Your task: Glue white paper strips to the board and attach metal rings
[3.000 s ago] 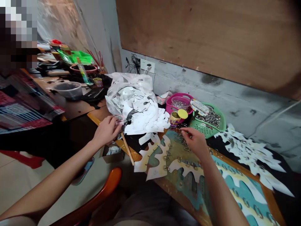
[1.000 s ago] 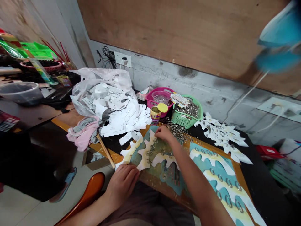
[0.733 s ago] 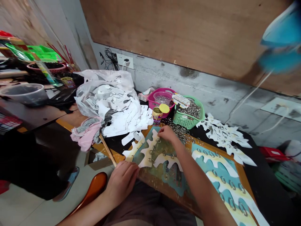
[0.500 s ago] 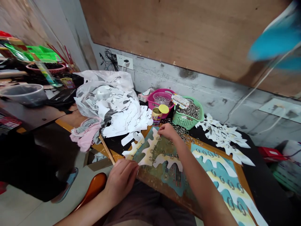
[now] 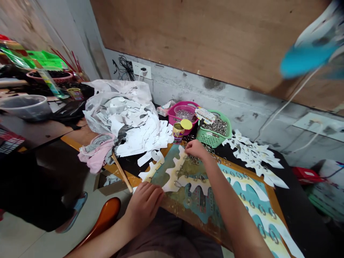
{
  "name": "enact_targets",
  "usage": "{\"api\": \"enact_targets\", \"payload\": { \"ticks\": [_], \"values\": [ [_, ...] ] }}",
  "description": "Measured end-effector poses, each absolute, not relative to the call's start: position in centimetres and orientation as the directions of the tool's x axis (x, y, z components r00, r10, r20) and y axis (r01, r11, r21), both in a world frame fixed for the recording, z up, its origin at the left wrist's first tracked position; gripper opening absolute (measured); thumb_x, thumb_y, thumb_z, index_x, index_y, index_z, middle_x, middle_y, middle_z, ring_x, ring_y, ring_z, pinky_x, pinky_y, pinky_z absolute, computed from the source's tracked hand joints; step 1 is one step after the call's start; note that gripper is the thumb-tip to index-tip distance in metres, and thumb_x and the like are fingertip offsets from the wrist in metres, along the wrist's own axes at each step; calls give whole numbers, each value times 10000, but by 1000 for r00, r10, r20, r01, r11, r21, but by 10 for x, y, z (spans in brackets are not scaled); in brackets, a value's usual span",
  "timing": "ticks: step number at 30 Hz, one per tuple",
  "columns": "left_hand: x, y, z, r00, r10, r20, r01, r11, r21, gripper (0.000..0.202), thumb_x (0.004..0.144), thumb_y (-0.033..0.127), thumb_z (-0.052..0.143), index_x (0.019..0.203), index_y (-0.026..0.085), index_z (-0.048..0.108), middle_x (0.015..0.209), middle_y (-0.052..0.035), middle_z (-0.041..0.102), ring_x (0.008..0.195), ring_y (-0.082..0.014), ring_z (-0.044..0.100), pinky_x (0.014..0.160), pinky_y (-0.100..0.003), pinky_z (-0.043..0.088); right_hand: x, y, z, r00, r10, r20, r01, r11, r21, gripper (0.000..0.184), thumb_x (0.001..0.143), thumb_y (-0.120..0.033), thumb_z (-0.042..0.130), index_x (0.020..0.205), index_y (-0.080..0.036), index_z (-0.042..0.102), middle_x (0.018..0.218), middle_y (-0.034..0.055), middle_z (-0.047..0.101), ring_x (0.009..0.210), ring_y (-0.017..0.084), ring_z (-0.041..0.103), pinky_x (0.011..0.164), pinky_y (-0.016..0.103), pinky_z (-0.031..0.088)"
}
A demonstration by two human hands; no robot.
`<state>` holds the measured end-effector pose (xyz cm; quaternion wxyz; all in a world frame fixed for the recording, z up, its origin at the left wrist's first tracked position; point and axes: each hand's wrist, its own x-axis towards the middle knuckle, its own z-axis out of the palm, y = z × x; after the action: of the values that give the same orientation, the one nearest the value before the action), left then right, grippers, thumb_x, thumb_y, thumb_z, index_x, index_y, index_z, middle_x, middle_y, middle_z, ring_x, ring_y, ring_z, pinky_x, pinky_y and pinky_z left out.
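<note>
Right hand (image 5: 197,149) at metal rings (image 5: 194,160); left hand (image 5: 143,206) by white paper cutout (image 5: 172,181).

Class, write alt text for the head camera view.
Two bare hands work over a painted board holding white paper cut-outs set with metal rings: the right hand at the rings, the left hand at the near edge. A green basket of rings stands beyond.

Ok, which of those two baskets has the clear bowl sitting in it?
The pink basket holds a clear bowl of metal rings; the green basket beside it holds loose rings, with no bowl.
</note>
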<state>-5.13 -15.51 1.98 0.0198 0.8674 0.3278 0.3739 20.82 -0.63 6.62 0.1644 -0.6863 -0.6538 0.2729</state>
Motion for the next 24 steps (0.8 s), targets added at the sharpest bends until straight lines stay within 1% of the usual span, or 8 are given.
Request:
{"api": "enact_targets", "payload": {
  "ticks": [4,6,9,12,15,18,20,24],
  "values": [
    [-48,-158,9,596,520,612,585,-803,113,147,968,107,492,862,169,573,777,-46,643,743,-190,576,751,-363,453,190,-5,44,-29,979,-199,871,-73,-486,158,902,-304,694,894,-147,685,913,29,698,848,168,665,800,336,543],
    [-46,-161,4,626,517,584,593,-802,74,174,970,110,488,826,171,565,771,-45,634,750,-192,574,760,-367,456,181,-5,34,-40,976,-212,889,-62,-455,198,941,-349,652,955,-153,673,995,35,687,915,181,664,842,370,549],
    [-42,-164,-1,637,516,572,600,-798,52,190,978,114,468,829,173,570,769,-41,621,752,-189,572,764,-363,457,176,-5,27,-54,976,-211,901,-44,-432,196,944,-348,648,973,-156,675,1038,48,685,965,193,659,875,386,543],
    [-37,-166,-4,638,511,576,589,-806,64,164,972,112,472,860,168,577,766,-41,611,721,-188,560,733,-359,453,182,-4,30,-96,973,-209,893,-8,-450,186,923,-329,675,962,-148,688,1003,41,703,925,187,672,852,375,549],
    [-33,-168,-6,650,515,559,579,-812,75,136,957,115,491,865,169,574,766,-42,608,689,-195,548,701,-364,447,196,-6,40,-139,969,-204,879,26,-477,135,844,-217,734,960,-147,731,939,36,739,848,169,687,790,289,534],
    [-31,-171,-7,651,550,522,592,-799,105,105,956,144,509,877,180,568,786,-45,615,720,-216,568,707,-376,454,208,-15,49,-119,979,-164,894,34,-448,177,798,-131,701,963,-153,763,965,68,757,879,187,688,758,239,483],
    [-31,-174,-4,642,575,507,593,-792,149,91,968,174,506,893,179,559,789,-46,619,740,-222,577,712,-378,461,210,-25,50,-126,979,-159,908,49,-416,149,783,-145,688,901,-166,776,927,69,761,860,199,685,730,237,460],
    [-33,-172,6,616,613,494,566,-781,263,107,988,184,464,917,176,544,833,-56,638,763,-211,584,734,-368,467,201,-46,43,-195,955,-222,920,100,-378,50,714,-187,727,738,-205,766,753,26,746,739,193,672,638,230,423]
  ]
}}
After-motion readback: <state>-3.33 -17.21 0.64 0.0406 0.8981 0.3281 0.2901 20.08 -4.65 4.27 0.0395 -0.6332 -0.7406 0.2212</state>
